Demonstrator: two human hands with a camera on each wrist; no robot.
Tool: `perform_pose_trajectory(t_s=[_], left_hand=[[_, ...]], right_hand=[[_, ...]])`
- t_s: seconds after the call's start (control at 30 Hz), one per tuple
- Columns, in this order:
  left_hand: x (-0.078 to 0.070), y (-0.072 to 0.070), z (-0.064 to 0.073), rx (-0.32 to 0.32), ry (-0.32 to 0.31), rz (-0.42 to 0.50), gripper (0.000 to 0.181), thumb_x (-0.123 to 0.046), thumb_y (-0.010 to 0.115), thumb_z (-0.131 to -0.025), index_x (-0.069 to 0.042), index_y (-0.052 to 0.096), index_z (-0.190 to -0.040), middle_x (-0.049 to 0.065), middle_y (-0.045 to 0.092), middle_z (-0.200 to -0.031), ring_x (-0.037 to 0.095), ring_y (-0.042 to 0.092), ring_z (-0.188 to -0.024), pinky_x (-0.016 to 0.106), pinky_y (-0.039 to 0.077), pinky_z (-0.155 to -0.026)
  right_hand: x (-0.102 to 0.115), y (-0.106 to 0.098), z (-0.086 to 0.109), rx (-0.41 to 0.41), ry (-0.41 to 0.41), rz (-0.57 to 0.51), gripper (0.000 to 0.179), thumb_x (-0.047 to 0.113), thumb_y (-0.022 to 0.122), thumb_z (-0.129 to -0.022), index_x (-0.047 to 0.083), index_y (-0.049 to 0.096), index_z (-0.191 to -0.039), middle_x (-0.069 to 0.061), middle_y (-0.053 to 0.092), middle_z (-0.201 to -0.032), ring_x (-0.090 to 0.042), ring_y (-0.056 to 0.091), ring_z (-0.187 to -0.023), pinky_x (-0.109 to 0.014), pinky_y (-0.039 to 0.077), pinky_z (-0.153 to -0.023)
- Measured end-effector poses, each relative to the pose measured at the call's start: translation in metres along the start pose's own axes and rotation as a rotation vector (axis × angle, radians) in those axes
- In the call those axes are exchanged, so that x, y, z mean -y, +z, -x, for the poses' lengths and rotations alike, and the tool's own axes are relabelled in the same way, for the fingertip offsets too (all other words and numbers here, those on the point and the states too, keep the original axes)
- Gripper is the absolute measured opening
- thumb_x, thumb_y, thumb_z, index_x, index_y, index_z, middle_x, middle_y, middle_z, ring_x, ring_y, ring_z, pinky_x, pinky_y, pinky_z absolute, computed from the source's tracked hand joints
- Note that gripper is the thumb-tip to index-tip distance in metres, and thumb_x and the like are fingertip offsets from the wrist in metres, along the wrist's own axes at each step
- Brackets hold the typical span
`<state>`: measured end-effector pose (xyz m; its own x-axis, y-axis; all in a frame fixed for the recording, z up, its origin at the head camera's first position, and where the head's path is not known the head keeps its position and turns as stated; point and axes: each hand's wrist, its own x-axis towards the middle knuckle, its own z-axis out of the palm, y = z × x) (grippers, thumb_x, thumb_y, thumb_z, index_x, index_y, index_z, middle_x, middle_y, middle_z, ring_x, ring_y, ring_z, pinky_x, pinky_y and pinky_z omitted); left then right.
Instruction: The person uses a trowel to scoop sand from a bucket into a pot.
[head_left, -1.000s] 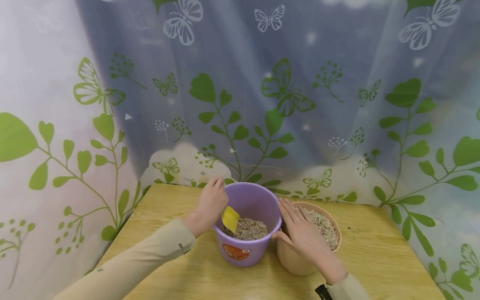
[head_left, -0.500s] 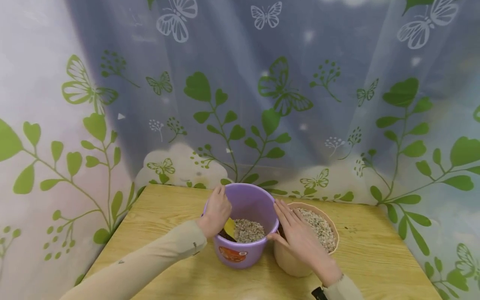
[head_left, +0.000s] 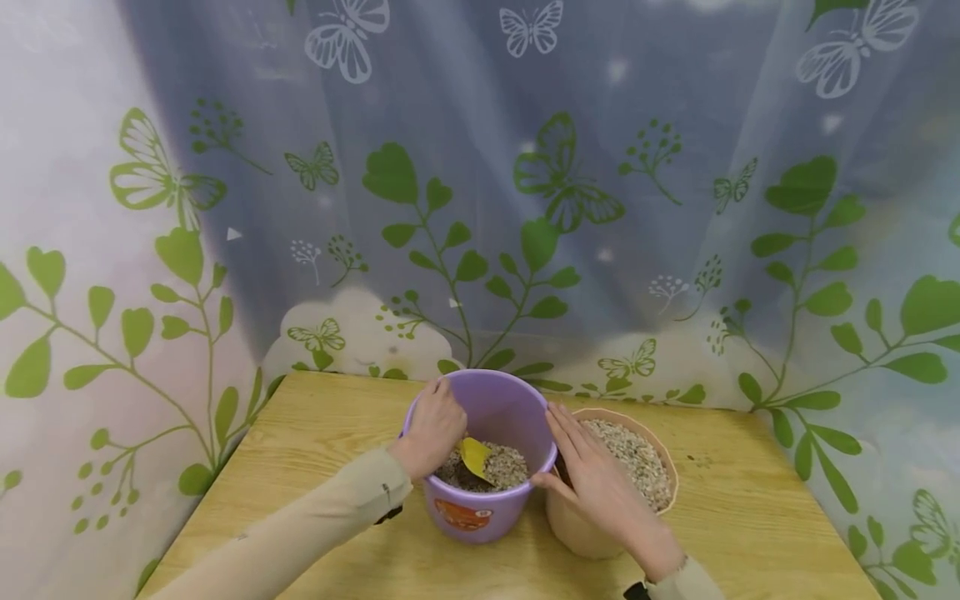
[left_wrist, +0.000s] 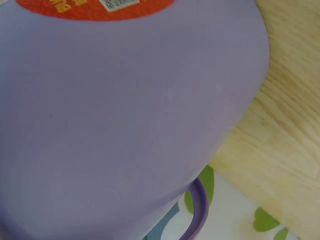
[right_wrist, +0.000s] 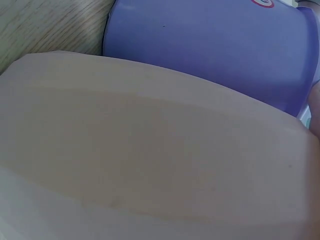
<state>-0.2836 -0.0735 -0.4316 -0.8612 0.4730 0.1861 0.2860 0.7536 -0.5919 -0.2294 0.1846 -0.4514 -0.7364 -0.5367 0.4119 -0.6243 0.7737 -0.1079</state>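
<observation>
A purple bucket with an orange label stands on the table, loose grey-brown grains in its bottom. My left hand is over its left rim and grips a small yellow shovel whose handle is hidden in the fist. The shovel's blade lies tilted at the grains. My right hand lies with straight fingers across the near-left side of a beige pot, fingertips at the bucket's right rim. Paler grains fill the pot nearly to its rim.
The bucket and pot stand side by side on a wooden table. A few dark specks lie right of the pot. A curtain printed with leaves and butterflies hangs behind. In the left wrist view, a purple handle loop shows at the bucket.
My left hand has lowered to the bucket's rim, and the shovel's blade has gone down and swung right against the grains. My right hand has stayed at the bucket's rim.
</observation>
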Motion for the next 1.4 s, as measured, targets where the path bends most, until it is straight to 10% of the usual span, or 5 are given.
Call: perform_pose_trajectory(t_s=[0.47,0.97,1.4], left_hand=[[-0.003,0.003,0.002,-0.204,0.067,0.111,0.046,-0.056,0.070,-0.086,-0.014,0.071,-0.066,-0.002,0.067,-0.073,0.021,0.051,-0.089,0.036,0.041,-0.085],[0.006,-0.005,0.007,-0.082,-0.016,0.305,0.050,-0.057,0.066,-0.090,-0.011,0.075,-0.073,0.006,0.069,-0.086,0.023,0.055,-0.098,0.036,0.043,-0.092],[0.020,-0.013,0.025,-0.149,-0.175,0.540,0.053,-0.053,0.068,-0.092,-0.007,0.063,-0.065,0.008,0.066,-0.080,0.023,0.050,-0.085,0.036,0.041,-0.081]], right_hand=[[0.002,0.000,0.005,-0.009,0.007,-0.007,0.085,0.055,0.058,-0.098,-0.001,0.030,-0.157,-0.015,0.023,-0.165,-0.034,0.029,-0.150,-0.053,0.031,-0.116],[0.000,0.001,0.001,-0.035,0.009,-0.018,0.087,0.056,0.058,-0.096,-0.001,0.031,-0.156,-0.016,0.025,-0.165,-0.035,0.030,-0.149,-0.054,0.032,-0.115],[0.000,0.001,0.003,-0.017,0.021,-0.023,0.086,0.056,0.056,-0.098,0.000,0.030,-0.157,-0.015,0.023,-0.165,-0.034,0.028,-0.150,-0.053,0.030,-0.116]])
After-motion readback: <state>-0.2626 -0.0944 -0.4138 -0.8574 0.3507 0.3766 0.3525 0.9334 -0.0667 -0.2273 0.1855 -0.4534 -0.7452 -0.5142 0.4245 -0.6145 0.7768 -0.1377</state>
